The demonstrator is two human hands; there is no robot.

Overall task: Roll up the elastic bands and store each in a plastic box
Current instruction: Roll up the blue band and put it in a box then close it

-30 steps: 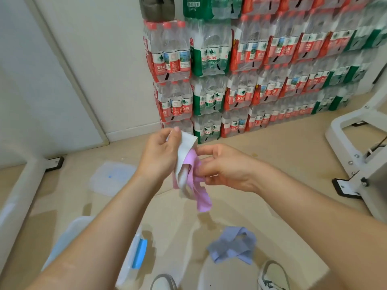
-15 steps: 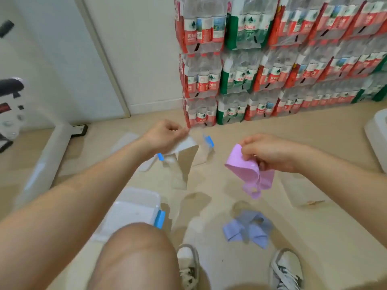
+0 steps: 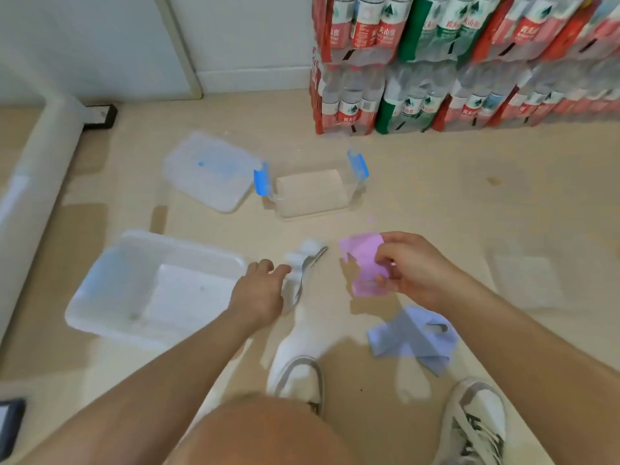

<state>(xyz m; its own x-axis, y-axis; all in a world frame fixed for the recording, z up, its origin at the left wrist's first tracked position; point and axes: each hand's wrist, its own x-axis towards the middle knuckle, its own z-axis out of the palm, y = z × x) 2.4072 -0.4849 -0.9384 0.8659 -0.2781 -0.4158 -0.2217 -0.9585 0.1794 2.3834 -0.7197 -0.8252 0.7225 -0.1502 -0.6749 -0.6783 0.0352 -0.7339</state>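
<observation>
On the beige floor (image 3: 436,196), a person crouches with both bare arms reaching forward. The right hand (image 3: 414,266) pinches a pink elastic band (image 3: 364,263) between thumb and fingers, holding it up off the floor, partly folded. The left hand (image 3: 260,290) reaches low beside a white elastic band (image 3: 302,260) that looks blurred; the fingers are curled at its edge, but whether they actually grip it cannot be told. A blue-grey elastic band (image 3: 409,340) lies crumpled on the floor below the right forearm, near a white sneaker (image 3: 476,421). Another white sneaker (image 3: 298,374) sits between the arms.

Just left of the left hand stands an open white plastic box (image 3: 110,297). Farther away rests a clear plastic box (image 3: 312,193) with blue latches (image 3: 261,179) raised at both ends, and touching its left end lies a translucent lid (image 3: 208,172). Stacked shrink-wrapped packs of bottled water (image 3: 436,62) stand along the wall, with red and green labels carrying Chinese characters and a mountain logo, too blurred to read with certainty.
</observation>
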